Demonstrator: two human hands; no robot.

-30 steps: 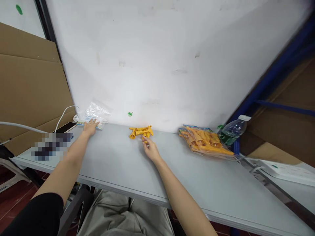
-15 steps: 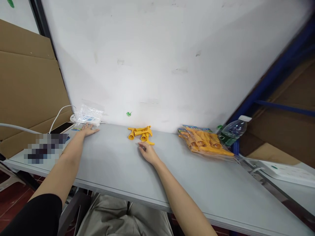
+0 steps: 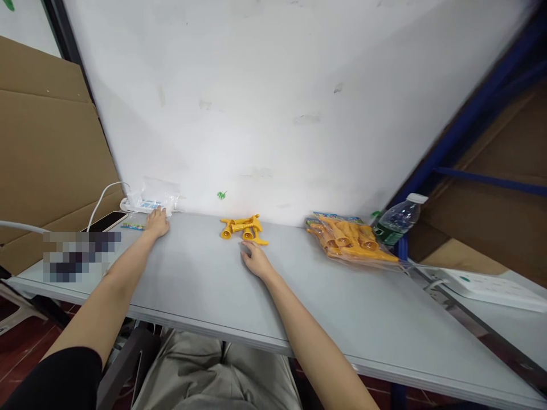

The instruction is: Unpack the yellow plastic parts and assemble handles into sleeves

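Observation:
My left hand is at the far left of the table, its fingers extended over the near edge of a crumpled clear plastic bag. I cannot tell whether it pinches the plastic. A small strip of coloured card lies just left of that wrist. My right hand rests on the table near the middle, fingers loosely curled and apart, with nothing seen in it. Right beyond its fingertips lies a small group of yellow plastic toy pieces, some with round cup-like ends and one with a curved, pointed end.
A clear bag of similar yellow pieces lies to the right, against a plastic bottle. White power strips stand at left and right. A phone lies at left near a cardboard sheet. The wall borders the table's back.
My left hand has drawn its spread fingers together and shifted slightly right and up against the clear bag. My right hand stays beside the yellow pieces. The view has shifted a little.

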